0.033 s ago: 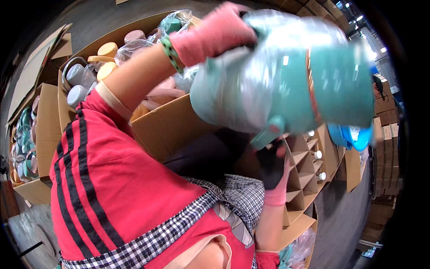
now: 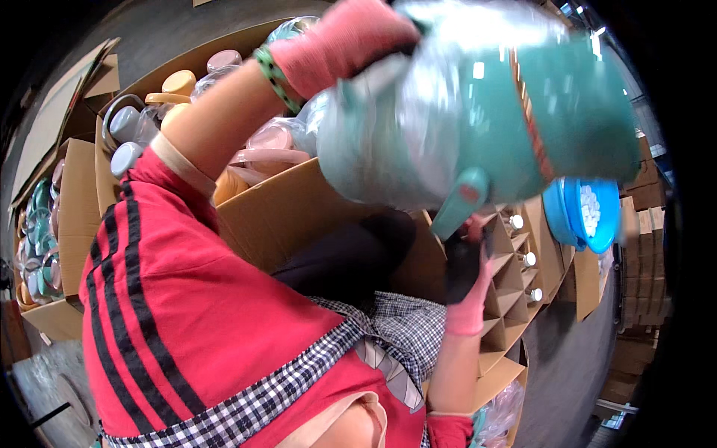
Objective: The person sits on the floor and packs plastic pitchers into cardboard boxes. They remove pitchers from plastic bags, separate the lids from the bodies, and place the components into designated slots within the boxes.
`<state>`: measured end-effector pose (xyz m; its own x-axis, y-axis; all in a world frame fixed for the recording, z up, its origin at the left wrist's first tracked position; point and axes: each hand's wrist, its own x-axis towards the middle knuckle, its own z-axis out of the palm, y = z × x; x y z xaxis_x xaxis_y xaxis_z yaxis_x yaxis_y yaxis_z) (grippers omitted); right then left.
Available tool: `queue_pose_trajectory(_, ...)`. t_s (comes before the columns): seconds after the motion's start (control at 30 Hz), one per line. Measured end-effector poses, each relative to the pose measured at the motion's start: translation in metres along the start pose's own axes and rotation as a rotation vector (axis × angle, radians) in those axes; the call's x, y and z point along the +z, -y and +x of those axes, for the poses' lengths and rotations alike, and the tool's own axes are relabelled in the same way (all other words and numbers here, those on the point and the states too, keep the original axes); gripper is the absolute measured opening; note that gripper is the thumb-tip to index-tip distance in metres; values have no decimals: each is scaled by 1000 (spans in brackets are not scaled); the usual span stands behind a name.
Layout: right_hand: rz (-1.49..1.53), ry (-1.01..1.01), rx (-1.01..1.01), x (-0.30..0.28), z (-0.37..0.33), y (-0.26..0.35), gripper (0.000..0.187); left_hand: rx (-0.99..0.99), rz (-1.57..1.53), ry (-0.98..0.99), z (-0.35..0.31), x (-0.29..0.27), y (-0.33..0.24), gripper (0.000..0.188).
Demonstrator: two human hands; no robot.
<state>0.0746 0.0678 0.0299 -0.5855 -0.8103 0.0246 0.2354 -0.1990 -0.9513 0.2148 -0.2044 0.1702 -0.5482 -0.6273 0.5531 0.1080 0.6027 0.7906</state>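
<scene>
Floor (image 2: 553, 366): grey | far right: stacked brown cartons (image 2: 644, 276) | upper right: bright lights (image 2: 599, 32) | left: flat cardboard (image 2: 63, 112)

Teal jug (image 2: 579, 112), glossy and rounded, held aloft on its side, long axis nearly level; clear film (image 2: 429, 119) around the left portion; thin reddish-gold band (image 2: 526, 104) crossing the right portion; handle (image 2: 457, 209) slanting down from the lower edge, reddish mark (image 2: 469, 193) near its upper end; outline partly blurred, top running out of view

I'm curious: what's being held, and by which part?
A teal jug: the left hand holds its uppermost side, exact spot hidden; the right hand is at its handle's lower end, grip unclear.
</scene>
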Motion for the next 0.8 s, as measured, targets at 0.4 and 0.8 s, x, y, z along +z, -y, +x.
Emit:
queue_pose_trajectory(0.4, 448, 460, 426, 138, 215, 36, 29, 181, -520, -546, 11, -103, 84, 39)
queue_pose_trajectory(0.8, 304, 464, 107, 142, 250, 54, 6, -276, -176, -559, -84, -95, 138, 23)
